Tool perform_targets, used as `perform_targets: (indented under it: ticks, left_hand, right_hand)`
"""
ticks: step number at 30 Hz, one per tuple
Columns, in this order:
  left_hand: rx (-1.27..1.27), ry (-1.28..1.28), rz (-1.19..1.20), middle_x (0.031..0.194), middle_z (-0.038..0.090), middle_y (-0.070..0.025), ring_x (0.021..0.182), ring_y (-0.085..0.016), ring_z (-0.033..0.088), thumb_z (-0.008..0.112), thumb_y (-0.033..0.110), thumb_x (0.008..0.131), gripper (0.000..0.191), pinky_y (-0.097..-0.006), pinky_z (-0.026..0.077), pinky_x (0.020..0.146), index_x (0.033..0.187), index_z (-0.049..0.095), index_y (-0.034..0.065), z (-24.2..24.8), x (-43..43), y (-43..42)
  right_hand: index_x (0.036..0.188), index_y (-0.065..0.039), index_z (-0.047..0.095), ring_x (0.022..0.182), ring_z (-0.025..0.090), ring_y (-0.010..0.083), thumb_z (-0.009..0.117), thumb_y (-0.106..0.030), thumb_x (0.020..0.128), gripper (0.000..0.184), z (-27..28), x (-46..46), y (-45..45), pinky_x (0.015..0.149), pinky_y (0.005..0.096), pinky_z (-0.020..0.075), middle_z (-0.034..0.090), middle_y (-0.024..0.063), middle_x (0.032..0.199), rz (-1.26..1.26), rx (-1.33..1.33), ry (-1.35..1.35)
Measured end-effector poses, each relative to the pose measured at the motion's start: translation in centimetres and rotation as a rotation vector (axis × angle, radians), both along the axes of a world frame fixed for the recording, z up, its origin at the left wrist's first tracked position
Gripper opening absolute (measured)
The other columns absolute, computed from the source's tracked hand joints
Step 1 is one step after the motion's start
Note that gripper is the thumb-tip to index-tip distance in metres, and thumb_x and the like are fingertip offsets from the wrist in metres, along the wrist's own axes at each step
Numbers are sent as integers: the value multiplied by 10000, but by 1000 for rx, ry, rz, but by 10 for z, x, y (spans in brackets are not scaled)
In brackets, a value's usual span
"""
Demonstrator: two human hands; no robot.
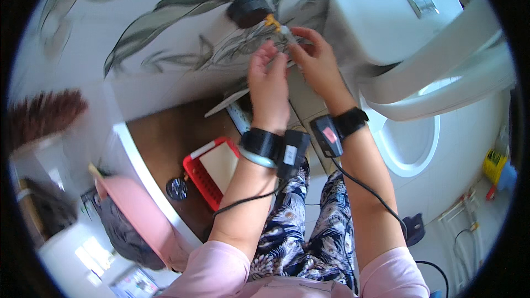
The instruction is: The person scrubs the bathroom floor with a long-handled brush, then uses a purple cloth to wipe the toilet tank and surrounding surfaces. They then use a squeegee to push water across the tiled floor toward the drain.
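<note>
Between the fingertips of my right hand (312, 58) is a small pale, translucent piece (286, 32), blurred, possibly a tube or clip. A yellow-orange part (272, 22) sits at its upper end, close to a round black fixture (248, 10) on the wall. Whether the yellow part touches the fixture is unclear. Just left of my right hand is my left hand (269, 66), its fingers loosely curled and apart, with nothing visible held. Each wrist wears a black strap with a small cabled box.
A toilet with its lid raised (434, 58) stands at the right. Lower left are a red plastic basket (191, 165), a floor drain cover (177, 189) and a pink basin (140, 211) holding dark cloth. A brown-bristled brush (49, 114) is at the far left. The wall (165, 45) bears leaf patterns.
</note>
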State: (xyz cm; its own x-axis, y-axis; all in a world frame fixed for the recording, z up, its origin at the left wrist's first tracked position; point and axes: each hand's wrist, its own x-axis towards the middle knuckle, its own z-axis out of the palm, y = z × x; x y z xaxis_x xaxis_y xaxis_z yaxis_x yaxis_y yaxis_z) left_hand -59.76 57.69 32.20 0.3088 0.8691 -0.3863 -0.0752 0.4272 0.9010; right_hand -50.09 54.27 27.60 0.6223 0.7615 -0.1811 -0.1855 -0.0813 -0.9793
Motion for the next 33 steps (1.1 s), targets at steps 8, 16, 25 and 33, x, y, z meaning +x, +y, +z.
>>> perform_targets:
  ticks: [8,16,25,33]
  left_hand:
    - [124,8,-327,1149,569,-67,960,-112,584,564,108,925,305,-232,501,771,1214,494,39,70,-114,-155]
    - [257,213,-201,1076,585,-95,895,-151,611,588,58,884,223,-274,530,743,1104,558,32,179,-315,-269]
    - [657,1340,545,1320,457,-246,1221,-393,429,702,250,791,661,-459,333,1039,1337,416,10,191,-593,-221]
    - [239,643,1125,1251,499,-184,1069,-285,547,515,235,889,576,-391,478,884,1374,326,-12,207,-661,-241]
  right_hand:
    - [1162,-72,589,869,577,104,577,-172,929,254,54,-65,-112,754,240,457,633,9,1070,177,-170,156]
    - [1084,-49,603,796,576,81,528,-134,947,178,157,-117,-226,662,212,441,648,22,943,553,-407,-33]
    - [1021,-71,610,823,580,94,545,-165,930,145,227,-149,-283,680,231,448,649,22,928,542,-498,93]
    - [1054,-40,592,840,590,97,548,-116,937,146,263,-262,-242,739,243,480,655,27,948,745,-310,105]
